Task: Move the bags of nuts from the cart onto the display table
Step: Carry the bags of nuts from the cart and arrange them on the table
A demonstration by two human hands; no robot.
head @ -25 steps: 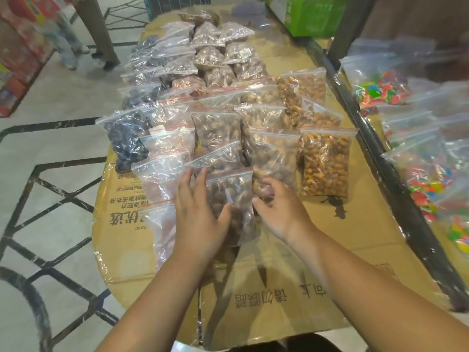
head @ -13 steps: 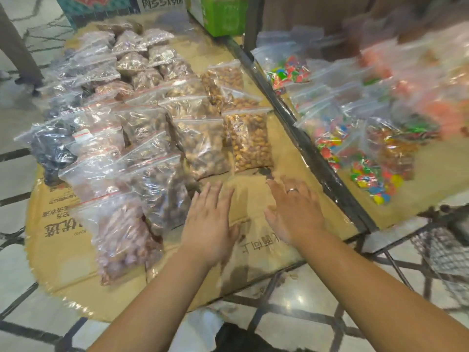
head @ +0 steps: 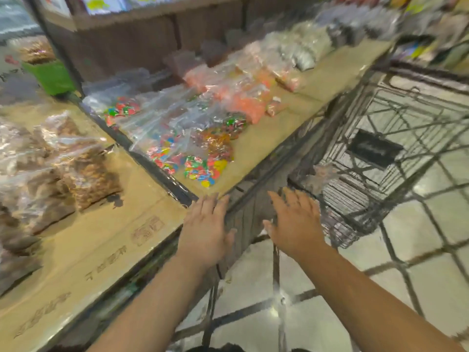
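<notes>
Clear bags of brown nuts (head: 83,171) lie in rows on the cardboard-covered display table (head: 106,240) at the left. A wire cart (head: 375,158) stands at the right on the tiled floor; one pale bag (head: 321,175) shows blurred at its near corner. My left hand (head: 205,229) is open with flat fingers over the table's right corner. My right hand (head: 295,222) is open too, palm down, hovering between the table and the cart's near corner. Neither hand holds anything.
A second cardboard-topped table (head: 258,146) behind holds bags of coloured candy (head: 203,166) and orange sweets (head: 243,102). A dark metal rail (head: 152,163) divides the two tables. A green box (head: 50,77) sits at the back left. Shelving runs behind. The view is motion-blurred.
The view has swung right from the nut bags towards the cart. Both hands left the bag they were setting down and moved right, off the table's corner, open and empty.
</notes>
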